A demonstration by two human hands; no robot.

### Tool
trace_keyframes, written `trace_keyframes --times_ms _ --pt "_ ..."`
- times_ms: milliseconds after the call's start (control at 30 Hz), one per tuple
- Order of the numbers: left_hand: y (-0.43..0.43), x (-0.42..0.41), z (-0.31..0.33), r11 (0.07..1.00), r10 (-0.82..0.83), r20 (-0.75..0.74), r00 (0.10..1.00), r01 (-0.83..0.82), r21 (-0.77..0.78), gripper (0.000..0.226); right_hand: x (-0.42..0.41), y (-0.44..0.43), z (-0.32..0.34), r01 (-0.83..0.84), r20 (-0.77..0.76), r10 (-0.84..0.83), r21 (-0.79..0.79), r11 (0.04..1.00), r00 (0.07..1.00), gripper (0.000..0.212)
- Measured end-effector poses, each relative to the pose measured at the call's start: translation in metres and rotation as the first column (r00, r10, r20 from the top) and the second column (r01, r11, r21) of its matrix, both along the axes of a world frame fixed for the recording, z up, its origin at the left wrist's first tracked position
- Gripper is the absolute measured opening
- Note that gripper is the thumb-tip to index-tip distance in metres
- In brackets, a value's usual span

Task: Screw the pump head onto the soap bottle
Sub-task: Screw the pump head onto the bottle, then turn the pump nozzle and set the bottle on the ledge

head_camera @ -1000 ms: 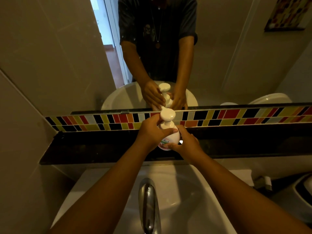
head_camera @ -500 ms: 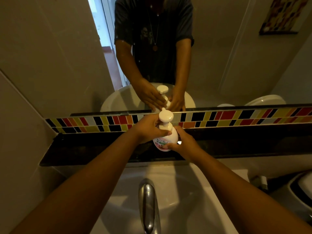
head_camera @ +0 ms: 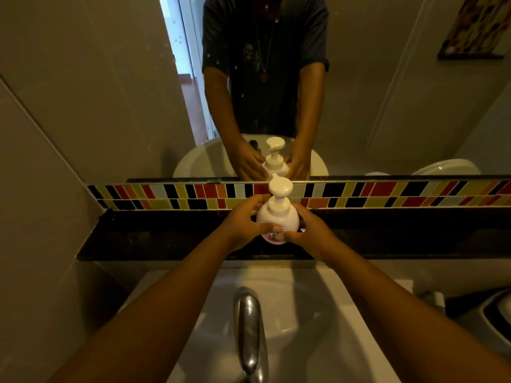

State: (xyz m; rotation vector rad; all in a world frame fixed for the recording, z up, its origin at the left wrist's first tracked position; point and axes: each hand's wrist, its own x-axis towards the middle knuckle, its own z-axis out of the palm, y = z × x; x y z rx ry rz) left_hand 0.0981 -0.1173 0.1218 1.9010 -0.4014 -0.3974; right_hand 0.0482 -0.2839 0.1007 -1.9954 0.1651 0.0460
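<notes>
A round white soap bottle with a pink label stands upright on the dark ledge behind the sink. Its white pump head sits on the bottle's neck, nozzle disc on top. My left hand wraps the bottle's left side, thumb across the front. From the right, my right hand cups the other side of the bottle. Neither hand touches the pump head. The bottle's base is hidden behind my fingers.
A white sink basin with a chrome faucet lies below the ledge. A coloured tile strip and a mirror rise behind the bottle. A wall stands close on the left; another white fixture sits at lower right.
My left hand has slid down from the pump collar to the bottle's body. The pump head is now uncovered. My right hand has stayed on the bottle's right side.
</notes>
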Motion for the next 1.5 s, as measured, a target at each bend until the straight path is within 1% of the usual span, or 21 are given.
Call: trace_keyframes --times_ms 67,100,167,233,300,367,433,500,600,700,767,833,967,1067,1167,1233,1300,1333,1433,1500 --pt "0.005 0.001 -0.001 1.000 0.007 0.001 1.000 -0.007 0.008 0.066 0.001 -0.004 0.007 -0.016 -0.018 0.015 -0.073 0.997 1.000 0.081" --pt "0.005 0.003 -0.001 1.000 0.002 -0.001 1.000 -0.002 0.015 0.063 0.001 -0.008 0.013 -0.014 -0.050 0.009 -0.101 0.995 0.999 0.085" --pt "0.004 0.004 0.002 1.000 -0.016 -0.018 1.000 0.016 0.019 0.060 -0.002 -0.017 0.032 -0.007 -0.130 -0.002 -0.072 0.997 0.992 0.089" --pt "0.005 0.006 0.001 1.000 -0.029 -0.035 0.999 0.029 0.007 0.059 -0.005 -0.021 0.055 -0.012 -0.149 0.009 -0.016 1.000 0.989 0.085" --pt "0.006 0.006 -0.001 0.999 -0.031 -0.042 0.999 0.030 -0.010 0.056 -0.007 -0.017 0.076 0.026 -0.081 -0.028 -0.021 0.999 0.996 0.079" --pt "0.005 0.005 -0.002 0.999 -0.028 -0.031 0.999 0.027 -0.032 0.053 -0.004 -0.005 0.087 0.093 0.016 -0.093 -0.065 0.994 0.996 0.072" --pt "0.003 0.005 -0.003 0.998 -0.024 -0.025 0.999 0.022 -0.053 0.050 0.001 0.011 0.089 0.119 0.083 -0.110 -0.118 0.986 0.990 0.064" --pt "0.003 0.005 -0.005 0.999 -0.009 -0.018 1.000 0.008 -0.047 0.048 0.006 0.024 0.089 0.144 0.134 -0.119 -0.198 0.970 0.984 0.055" --pt "0.003 0.006 -0.008 0.999 -0.006 -0.006 1.000 0.006 -0.047 0.046 0.009 0.034 0.090 0.211 0.187 -0.154 -0.332 0.919 0.970 0.044" --pt "0.003 0.007 -0.008 0.998 -0.020 -0.001 1.000 0.020 -0.055 0.045 0.009 0.038 0.094 0.234 0.218 -0.160 -0.377 0.896 0.963 0.041" --pt "0.004 0.010 -0.009 0.999 -0.030 0.006 1.000 0.030 -0.036 0.046 0.008 0.037 0.098 0.196 0.197 -0.119 -0.435 0.879 0.973 0.042" --pt "0.006 0.013 -0.008 0.999 -0.048 0.024 0.999 0.048 0.007 0.047 0.009 0.032 0.103 0.119 0.143 -0.053 -0.503 0.856 0.988 0.043" --pt "0.008 0.017 -0.006 0.994 -0.091 0.064 0.994 0.087 0.062 0.046 0.011 0.021 0.115 -0.057 0.023 0.079 -0.509 0.859 0.997 0.045" --pt "0.011 0.020 -0.004 0.990 -0.122 0.078 0.989 0.115 0.086 0.047 0.017 0.014 0.124 -0.187 -0.090 0.165 -0.551 0.813 0.982 0.049" --pt "0.010 0.022 -0.004 0.987 -0.135 0.065 0.989 0.128 0.098 0.048 0.020 0.012 0.135 -0.298 -0.191 0.230 -0.554 0.777 0.954 0.051" --pt "0.009 0.023 -0.005 0.988 -0.131 0.059 0.990 0.126 0.085 0.048 0.021 0.012 0.142 -0.354 -0.245 0.256 -0.584 0.731 0.935 0.053" --pt "0.009 0.024 -0.006 0.989 -0.134 0.049 0.990 0.131 0.069 0.048 0.023 0.013 0.147 -0.362 -0.258 0.254 -0.621 0.695 0.932 0.058" --pt "0.010 0.024 -0.007 0.989 -0.139 0.046 0.989 0.136 0.065 0.048 0.023 0.013 0.147 -0.343 -0.247 0.239 -0.629 0.698 0.939 0.062" --pt "0.011 0.025 -0.008 0.988 -0.146 0.055 0.988 0.143 0.056 0.049 0.020 0.013 0.145 -0.216 -0.162 0.148 -0.592 0.776 0.976 0.081" --pt "0.011 0.024 -0.009 0.989 -0.144 0.069 0.987 0.141 0.053 0.051 0.016 0.016 0.139 -0.135 -0.125 0.080 -0.532 0.836 0.989 0.083"
